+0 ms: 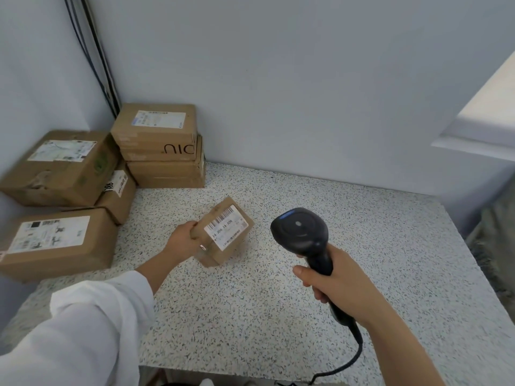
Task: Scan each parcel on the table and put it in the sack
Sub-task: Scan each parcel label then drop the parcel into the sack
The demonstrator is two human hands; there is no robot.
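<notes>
A small brown cardboard parcel (223, 232) with a white barcode label facing up sits tilted near the middle of the speckled table (362, 232). My left hand (182, 240) grips its left end. My right hand (337, 282) holds the handle of a black barcode scanner (301, 232), whose head hangs just right of the parcel, apart from it. Part of a grey sack (496, 246) shows past the table's right edge.
Several larger cardboard parcels are piled at the left: a stack in the back corner (158, 146), one box against the left wall (58, 168), one at the front left (55, 243), a small one between them (117, 196). The scanner's cable (348, 358) trails off the front edge.
</notes>
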